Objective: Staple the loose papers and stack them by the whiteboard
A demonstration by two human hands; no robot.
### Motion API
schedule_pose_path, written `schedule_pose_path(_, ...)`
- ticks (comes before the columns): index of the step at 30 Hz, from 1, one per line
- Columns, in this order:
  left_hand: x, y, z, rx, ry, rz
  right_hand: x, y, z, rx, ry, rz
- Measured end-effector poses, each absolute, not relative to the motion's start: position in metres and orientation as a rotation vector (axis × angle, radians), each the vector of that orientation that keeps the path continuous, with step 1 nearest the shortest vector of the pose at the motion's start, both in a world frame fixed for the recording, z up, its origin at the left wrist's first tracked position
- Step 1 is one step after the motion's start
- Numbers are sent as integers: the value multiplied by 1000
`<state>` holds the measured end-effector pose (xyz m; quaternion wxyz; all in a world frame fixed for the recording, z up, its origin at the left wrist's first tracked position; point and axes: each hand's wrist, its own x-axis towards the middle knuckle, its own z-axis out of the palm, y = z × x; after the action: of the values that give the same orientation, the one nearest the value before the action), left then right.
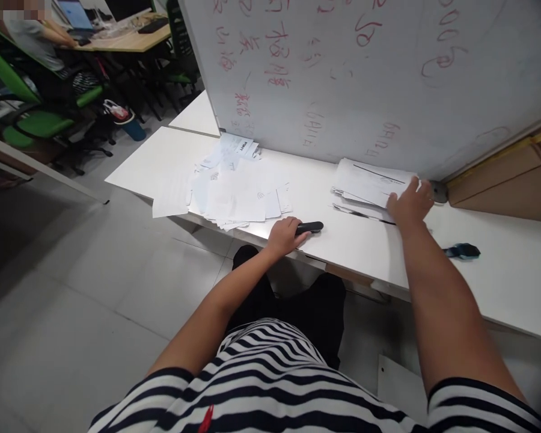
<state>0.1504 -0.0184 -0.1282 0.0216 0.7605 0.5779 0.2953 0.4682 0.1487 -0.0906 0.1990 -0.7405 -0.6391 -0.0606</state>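
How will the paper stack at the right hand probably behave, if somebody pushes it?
The paper stack might spread apart, since its edges look uneven. It could also bend, being made of thin-looking paper. It seems unlikely to tip, lying flat on the white table.

- A whiteboard (270, 120) with red handwriting, turned sideways in this view, stands along the back of a long white table (310, 174).
- Brown cardboard boxes (514, 174) at the right.
- Grey tiled floor (90, 300) with thin dark joints.
- Upper left: a green swivel chair (45, 128), a wood-topped desk (137, 41) bearing a lit laptop (75, 15) and a monitor (127, 7), and a blue bin (136, 129).
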Motion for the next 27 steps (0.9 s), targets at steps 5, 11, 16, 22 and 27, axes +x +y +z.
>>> schedule_pose_path(5, 151, -19, -126, 2344, 1813, 923, 444, 91, -101, -1870, -1933, -200)
schedule_pose_path(11, 150, -18, -125, 2348, 1828, 934, 438, 63, -103, -1855, -2078, -216)
schedule_pose_path(16, 151, -16, -126, 2350, 1845, 963, 460, 103, -95, -1851, -2306, -161)
schedule_pose_path(22, 151, -18, -124, 2353, 1849, 951, 461, 143, -96, -1805, -2551, -89)
schedule_pose_path(27, 150, -18, -125, 2358, 1847, 947, 450, 160, -93, -1816, -2575, -26)
